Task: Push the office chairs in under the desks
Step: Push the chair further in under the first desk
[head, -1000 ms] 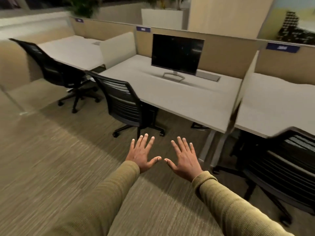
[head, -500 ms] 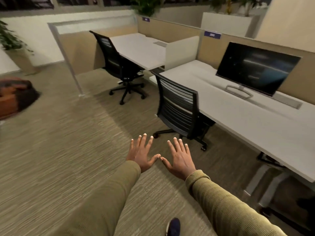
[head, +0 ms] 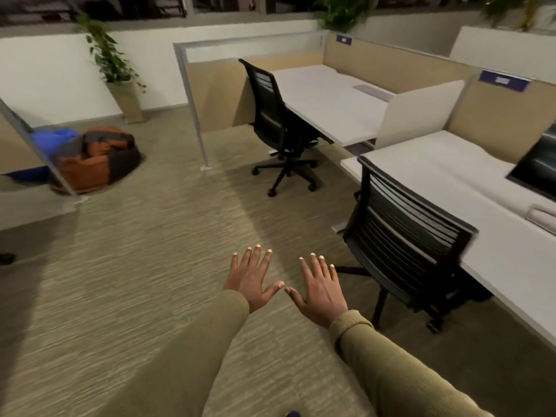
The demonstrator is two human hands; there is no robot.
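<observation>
Two tables are running along the right of the frame: the far table at upper centre and the near table at right. A black mesh chair is standing at each. The far chair is sitting with its seat part under the table edge and its wheeled base out on the carpet; the near chair is sitting at an angle at right centre, its back well out from the table. Neither looks fully pushed in. The near chair seems the one in hand: both palms belong on the top of its back, pushing squarely so it is rolling straight, not swivelling. A dark monitor is standing at the right edge, a bean bag and potted plant are lying well clear at left, and nothing is blocking the carpet. The left hand and right hand are hovering at lower centre, fingers spread flat, grasping nothing.
</observation>
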